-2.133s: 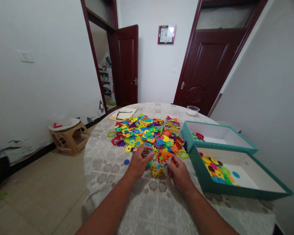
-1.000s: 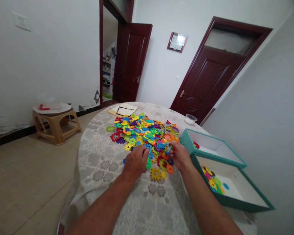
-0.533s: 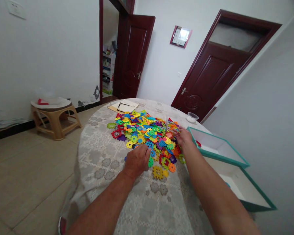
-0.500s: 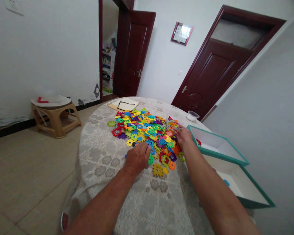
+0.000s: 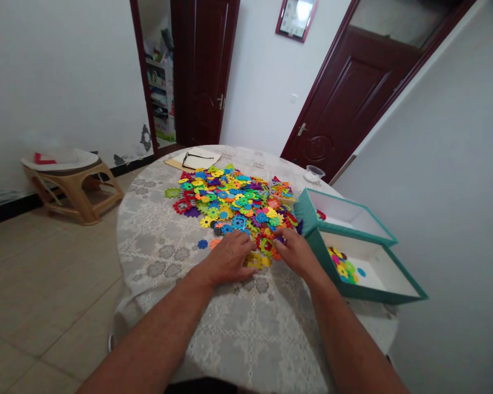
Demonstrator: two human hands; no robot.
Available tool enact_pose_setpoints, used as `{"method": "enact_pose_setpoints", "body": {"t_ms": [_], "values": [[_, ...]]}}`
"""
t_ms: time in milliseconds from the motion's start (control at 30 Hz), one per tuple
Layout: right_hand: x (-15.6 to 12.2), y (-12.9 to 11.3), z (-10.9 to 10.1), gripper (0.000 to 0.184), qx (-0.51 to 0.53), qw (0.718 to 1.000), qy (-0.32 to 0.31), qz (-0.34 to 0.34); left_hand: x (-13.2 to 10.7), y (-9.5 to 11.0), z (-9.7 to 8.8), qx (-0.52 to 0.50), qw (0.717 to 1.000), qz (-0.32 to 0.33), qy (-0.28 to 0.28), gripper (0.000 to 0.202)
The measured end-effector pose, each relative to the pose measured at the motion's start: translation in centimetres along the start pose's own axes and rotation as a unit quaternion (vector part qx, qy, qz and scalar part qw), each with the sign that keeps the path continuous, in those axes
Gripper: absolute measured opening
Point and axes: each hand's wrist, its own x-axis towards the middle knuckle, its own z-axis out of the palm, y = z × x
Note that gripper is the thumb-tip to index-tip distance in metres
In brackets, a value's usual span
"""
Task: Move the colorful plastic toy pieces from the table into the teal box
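Note:
A big pile of colourful interlocking plastic pieces covers the middle of the round table. My left hand lies palm down at the pile's near edge, fingers stretched out flat beside a yellow square piece. My right hand rests palm down just right of it, fingers spread and touching the red and orange pieces at the pile's edge. I see nothing gripped in either hand.
Two teal open boxes stand right of the pile: the near box holds several pieces, the far box a few. A small clear tub, a bowl and a notebook with glasses sit farther back. A stool stands left.
My right hand has drawn back from the far right of the pile to its near edge. My left hand's fingers have flattened out. The view has tipped downward.

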Motion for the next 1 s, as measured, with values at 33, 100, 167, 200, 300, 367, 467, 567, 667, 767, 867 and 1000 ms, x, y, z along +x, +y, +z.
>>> {"method": "enact_pose_setpoints", "body": {"t_ms": [33, 100, 167, 200, 300, 367, 467, 567, 667, 767, 867, 1000], "values": [[-0.4, 0.5, 0.4, 0.023, -0.020, 1.000, -0.004, -0.001, 0.0, 0.1, 0.1, 0.006, 1.000, 0.009, -0.012, 0.042], [-1.1, 1.2, 1.4, 0.029, -0.038, 0.999, -0.002, 0.006, 0.1, 0.2, 0.3, 0.019, 0.999, 0.019, -0.031, 0.044], [-1.6, 1.8, 2.5, 0.034, -0.032, 0.999, 0.007, 0.005, 0.1, 0.2, 0.5, 0.031, 0.999, 0.019, -0.037, 0.042], [-1.8, 1.9, 2.9, 0.036, -0.022, 1.000, 0.009, 0.001, 0.2, 0.2, 0.6, 0.038, 0.998, 0.018, -0.036, 0.039], [-2.1, 2.2, 3.7, 0.039, 0.010, 1.000, 0.010, -0.020, 0.4, 0.1, 0.8, 0.051, 0.998, 0.019, -0.027, 0.030], [-2.0, 2.3, 3.8, 0.039, 0.021, 0.999, 0.011, -0.025, 0.5, -0.1, 1.1, 0.054, 0.998, 0.017, -0.016, 0.023], [-1.9, 2.4, 3.8, 0.035, 0.031, 0.999, 0.009, -0.021, 0.6, -0.6, 1.7, 0.061, 0.998, -0.004, 0.007, 0.020], [-1.8, 2.1, 3.6, 0.024, 0.052, 0.998, 0.017, -0.016, 0.6, -1.0, 2.0, 0.040, 0.999, -0.016, 0.026, 0.013], [-1.8, 1.6, 3.4, 0.012, 0.102, 0.994, 0.028, -0.006, 0.4, -1.0, 1.9, -0.005, 0.999, -0.001, 0.043, 0.013], [-1.9, 1.1, 3.2, 0.006, 0.152, 0.988, 0.032, -0.009, 0.4, -1.0, 1.7, -0.049, 0.998, 0.020, 0.034, 0.012], [-2.0, 0.5, 3.1, 0.008, 0.188, 0.981, 0.024, -0.042, 0.4, -0.9, 1.6, -0.084, 0.996, 0.009, 0.020, 0.006], [-2.3, -0.6, 2.9, 0.009, 0.247, 0.967, -0.012, -0.059, 0.4, -0.9, 1.7, -0.129, 0.990, -0.034, 0.052, 0.017]]}}
